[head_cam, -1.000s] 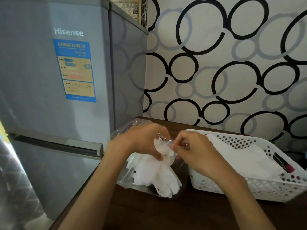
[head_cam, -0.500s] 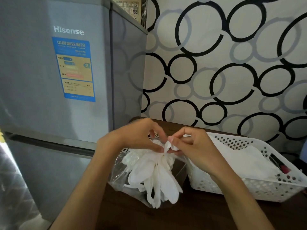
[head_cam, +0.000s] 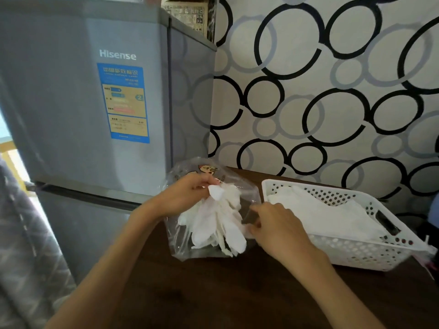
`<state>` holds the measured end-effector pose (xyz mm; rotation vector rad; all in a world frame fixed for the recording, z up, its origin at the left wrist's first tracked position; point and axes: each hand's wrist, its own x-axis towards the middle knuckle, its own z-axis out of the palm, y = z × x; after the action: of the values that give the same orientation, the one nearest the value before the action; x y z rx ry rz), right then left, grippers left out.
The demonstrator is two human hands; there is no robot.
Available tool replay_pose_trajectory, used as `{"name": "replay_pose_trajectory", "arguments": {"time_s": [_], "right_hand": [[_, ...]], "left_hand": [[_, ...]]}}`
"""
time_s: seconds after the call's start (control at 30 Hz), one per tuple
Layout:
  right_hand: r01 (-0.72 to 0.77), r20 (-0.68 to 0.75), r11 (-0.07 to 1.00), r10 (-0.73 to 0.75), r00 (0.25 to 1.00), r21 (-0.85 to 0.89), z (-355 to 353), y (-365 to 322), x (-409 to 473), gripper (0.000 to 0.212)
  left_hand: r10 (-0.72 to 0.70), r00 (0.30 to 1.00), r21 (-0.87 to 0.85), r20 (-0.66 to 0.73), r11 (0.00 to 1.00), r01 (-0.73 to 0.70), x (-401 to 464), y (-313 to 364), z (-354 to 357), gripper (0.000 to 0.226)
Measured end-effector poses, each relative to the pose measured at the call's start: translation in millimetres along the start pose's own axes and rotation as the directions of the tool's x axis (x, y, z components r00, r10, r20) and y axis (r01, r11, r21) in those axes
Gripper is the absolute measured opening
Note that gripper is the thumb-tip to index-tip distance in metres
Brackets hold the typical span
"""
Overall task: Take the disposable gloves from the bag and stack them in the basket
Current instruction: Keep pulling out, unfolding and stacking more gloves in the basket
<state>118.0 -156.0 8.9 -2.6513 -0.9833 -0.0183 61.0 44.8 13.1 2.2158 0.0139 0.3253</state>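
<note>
The left hand [head_cam: 187,198] pinches the limp, featherlight gloves [head_cam: 218,222] by their cuffs; the right hand [head_cam: 273,224] grips the slippery bag [head_cam: 175,243] edge; take hold at the cuffs

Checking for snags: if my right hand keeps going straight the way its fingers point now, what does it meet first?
The right hand points left, toward the clear bag. It likely meets the bag's side first, then the bunch of white gloves the left hand grips, though depth is unclear.
</note>
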Motion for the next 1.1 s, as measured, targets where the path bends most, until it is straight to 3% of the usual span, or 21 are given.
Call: {"name": "replay_pose_trajectory", "arguments": {"time_s": [0.13,0.23,0.33,0.43,0.5,0.63,0.8,0.9,1.0,1.1], "right_hand": [[0.098,-0.208,0.987,-0.071,0.976,0.126,-6,-10,-7,0.036],[0.126,-0.196,0.984,-0.101,0.975,0.122,-5,-23,-12,0.044],[0.167,-0.253,0.982,-0.141,0.957,0.085,-4,-35,-12,0.041],[0.202,-0.372,0.975,-0.154,0.915,0.094,-10,-41,-7,0.032],[0.192,-0.339,0.978,-0.152,0.928,0.086,-10,-44,-1,0.034],[0.169,-0.295,0.976,-0.122,0.948,0.141,7,-47,7,0.026],[0.140,-0.249,0.965,-0.084,0.965,0.220,19,-35,1,0.009],[0.112,-0.126,0.934,-0.073,0.989,0.340,22,-25,-1,0.020],[0.061,-0.024,0.843,-0.058,0.998,0.535,12,-13,-1,0.023],[-0.050,0.145,0.693,-0.079,0.986,0.719,-1,-2,-3,0.008]], "left_hand": [[-0.160,0.973,-0.217,-0.168,0.969,0.122,-13,-2,-8,0.023],[-0.297,0.935,-0.352,-0.195,0.911,0.216,-18,-7,-7,0.021],[-0.364,0.899,-0.514,-0.242,0.834,0.199,-19,-4,-6,0.017],[-0.376,0.902,-0.668,-0.210,0.730,0.148,-20,3,-9,0.021],[-0.365,0.921,-0.703,-0.134,0.690,0.172,-20,5,-9,0.019],[-0.362,0.932,-0.670,-0.025,0.698,0.253,-18,1,-1,0.021],[-0.332,0.899,-0.316,-0.286,0.918,0.238,-7,1,17,0.011],[-0.242,0.928,-0.211,-0.282,0.960,0.187,-4,-4,30,0.011],[-0.244,0.945,-0.190,-0.220,0.960,0.204,-5,-13,33,0.014],[-0.220,0.965,-0.158,-0.143,0.968,0.198,-10,-17,29,0.012]]}}
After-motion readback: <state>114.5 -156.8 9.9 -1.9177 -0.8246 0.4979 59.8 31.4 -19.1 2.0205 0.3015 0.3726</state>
